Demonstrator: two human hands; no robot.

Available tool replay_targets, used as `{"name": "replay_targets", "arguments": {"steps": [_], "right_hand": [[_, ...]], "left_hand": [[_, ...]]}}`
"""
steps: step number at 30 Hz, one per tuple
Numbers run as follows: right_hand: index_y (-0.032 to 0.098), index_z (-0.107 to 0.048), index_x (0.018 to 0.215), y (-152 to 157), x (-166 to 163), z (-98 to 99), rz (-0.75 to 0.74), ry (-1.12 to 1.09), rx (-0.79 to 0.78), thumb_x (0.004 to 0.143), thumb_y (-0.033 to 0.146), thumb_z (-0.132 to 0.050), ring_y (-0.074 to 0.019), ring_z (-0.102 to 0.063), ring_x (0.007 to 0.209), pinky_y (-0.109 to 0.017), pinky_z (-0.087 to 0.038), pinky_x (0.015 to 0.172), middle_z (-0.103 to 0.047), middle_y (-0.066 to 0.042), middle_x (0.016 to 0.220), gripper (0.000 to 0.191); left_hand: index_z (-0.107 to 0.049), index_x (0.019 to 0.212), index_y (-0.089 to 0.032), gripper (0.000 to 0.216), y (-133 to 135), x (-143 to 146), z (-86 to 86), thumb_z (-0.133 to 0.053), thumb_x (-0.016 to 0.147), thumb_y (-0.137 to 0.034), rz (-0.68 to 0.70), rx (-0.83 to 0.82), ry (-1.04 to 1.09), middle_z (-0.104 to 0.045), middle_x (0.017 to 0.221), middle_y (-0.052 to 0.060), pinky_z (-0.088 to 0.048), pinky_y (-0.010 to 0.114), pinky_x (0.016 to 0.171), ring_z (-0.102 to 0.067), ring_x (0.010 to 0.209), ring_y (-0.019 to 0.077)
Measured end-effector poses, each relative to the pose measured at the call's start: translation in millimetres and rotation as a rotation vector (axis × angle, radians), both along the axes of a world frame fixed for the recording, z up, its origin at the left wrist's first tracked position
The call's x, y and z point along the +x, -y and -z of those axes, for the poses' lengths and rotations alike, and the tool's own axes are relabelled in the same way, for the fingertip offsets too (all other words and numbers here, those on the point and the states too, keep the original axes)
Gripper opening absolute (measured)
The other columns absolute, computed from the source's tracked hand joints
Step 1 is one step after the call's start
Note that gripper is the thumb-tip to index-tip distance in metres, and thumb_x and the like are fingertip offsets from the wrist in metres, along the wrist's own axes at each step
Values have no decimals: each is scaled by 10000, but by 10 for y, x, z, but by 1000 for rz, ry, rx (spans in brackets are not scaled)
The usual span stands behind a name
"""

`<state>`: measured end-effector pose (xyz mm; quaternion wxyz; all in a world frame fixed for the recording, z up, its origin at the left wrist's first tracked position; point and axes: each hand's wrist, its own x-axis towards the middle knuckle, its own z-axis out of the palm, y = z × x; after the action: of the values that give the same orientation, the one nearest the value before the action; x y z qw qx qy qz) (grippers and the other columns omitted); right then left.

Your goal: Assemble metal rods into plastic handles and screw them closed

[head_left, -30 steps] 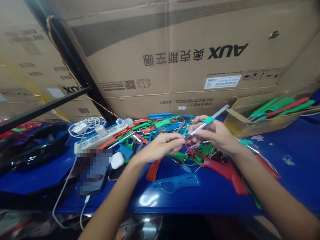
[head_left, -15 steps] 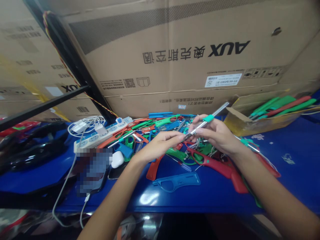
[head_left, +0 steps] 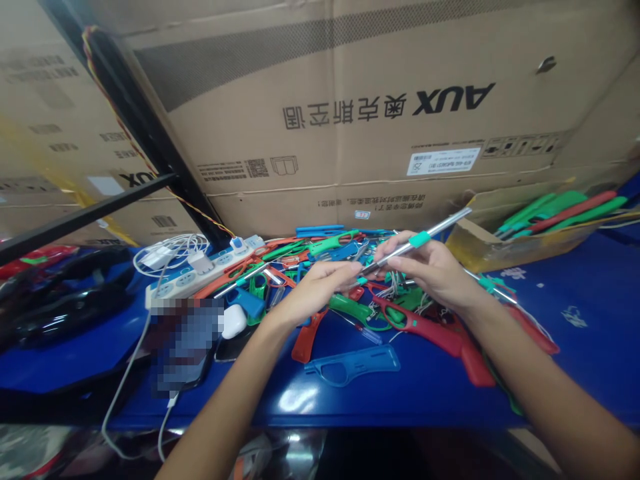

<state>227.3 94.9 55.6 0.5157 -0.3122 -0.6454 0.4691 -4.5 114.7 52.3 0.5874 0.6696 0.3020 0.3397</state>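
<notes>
My left hand and my right hand are both closed on one slim metal tube, a lighter nozzle by its look, above the pile. It slants up to the right. A turquoise collar sits around it near my right fingers. My left thumb and fingers pinch its lower, darker end, partly hidden by them. Under my hands lie loose lighter parts: a green casing half, a long red casing half and a screwdriver with a clear handle. A blue casing half lies nearer the front edge.
At the right stands an open cardboard box of green and red lighters. A white power strip, phone and earphone case lie left. A large carton rises behind the blue table.
The metal tube has shifted slightly up and right, showing more of its length between my hands. My left fingers have moved a little left. Things on the table stay put.
</notes>
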Motion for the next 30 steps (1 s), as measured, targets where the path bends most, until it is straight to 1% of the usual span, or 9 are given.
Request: {"name": "replay_targets", "arguments": {"steps": [3,6,9,12,15,17,21,24,30], "right_hand": [[243,-708,988,-8,8,-3,1,-9,51,899,293,-764,-185,-702,993,-353,-573,917,-741,-19,1037,117],[243,-707,988,-7,26,-30,-4,11,86,906,274,-758,-176,-706,984,-337,-567,915,-748,-13,1017,102],[235,-705,986,17,47,-68,-33,37,90,907,241,-758,-156,-714,947,-294,-576,855,-754,-11,1005,95],[230,-664,1044,53,59,-93,-133,15,24,907,218,-756,-146,-736,885,-267,-587,777,-759,-12,998,165],[232,-600,1144,83,61,-97,-254,2,-58,931,219,-726,-144,-749,765,-238,-570,618,-748,-17,983,248],[231,-576,1167,88,64,-90,-309,-2,-81,953,227,-696,-149,-748,732,-229,-552,563,-734,-17,966,246],[226,-577,1152,73,84,-63,-371,7,-75,970,226,-671,-157,-742,779,-263,-589,651,-730,-12,923,205],[221,-584,1152,59,95,-49,-393,26,-61,977,217,-660,-153,-736,801,-273,-590,704,-737,-13,892,191],[217,-592,1133,72,83,-61,-390,28,-69,977,222,-667,-124,-714,766,-245,-591,681,-753,-18,908,173]], "left_hand": [[-774,917,-184,325,9,-11,-17,-624,959,-469,10,124,-4,-600,767,2,-392,288,695,-479,701,134],[-791,949,-186,272,32,-32,-63,-658,946,-424,42,173,-36,-635,795,6,-399,287,701,-501,722,135],[-794,870,-175,237,52,-53,-118,-683,927,-377,75,170,-75,-672,808,18,-424,292,720,-531,734,138],[-793,796,-175,223,57,-61,-136,-709,905,-350,153,141,-129,-703,810,25,-448,297,742,-567,748,144],[-812,811,-185,171,53,-50,-99,-741,879,-325,249,79,-148,-746,845,36,-481,301,784,-620,787,155],[-824,842,-193,161,49,-37,-61,-752,872,-333,274,39,-143,-771,871,45,-503,304,803,-652,811,163],[-835,838,-215,124,42,-14,-14,-789,837,-330,236,10,-141,-793,875,43,-513,290,795,-674,806,155],[-837,823,-228,103,38,-6,-9,-829,786,-323,184,-12,-158,-792,842,33,-502,282,743,-659,748,142],[-832,793,-225,119,30,-14,-15,-854,744,-332,185,-106,-152,-770,773,20,-450,263,660,-607,670,114]]}}
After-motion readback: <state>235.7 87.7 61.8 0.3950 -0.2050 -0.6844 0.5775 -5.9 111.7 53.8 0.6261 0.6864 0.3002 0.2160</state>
